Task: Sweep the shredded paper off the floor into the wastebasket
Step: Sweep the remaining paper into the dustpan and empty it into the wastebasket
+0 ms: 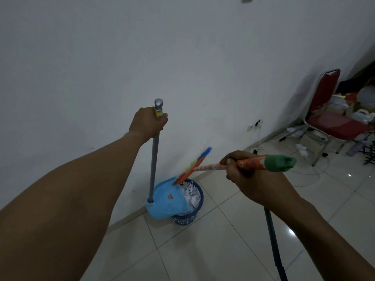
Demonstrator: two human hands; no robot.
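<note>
The left hand (pixel 147 123), arm stretched forward, curls its fingers round the grey dustpan handle (pixel 153 165), tipping the light-blue dustpan (pixel 166 201) over the blue wastebasket (pixel 192 209) by the far wall. Shredded paper (pixel 190 196) lies inside. The right hand (pixel 251 177) grips the orange broom handle (pixel 249 165), its blurred bristles (pixel 194 165) over the basket.

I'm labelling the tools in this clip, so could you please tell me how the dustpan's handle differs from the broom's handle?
The dustpan handle is plain grey and stands nearly upright; the broom handle is orange-patterned with a green cap and lies nearly level. The left hand grips the dustpan handle, the right hand the broom handle. Both tools meet over the blue wastebasket.
</note>
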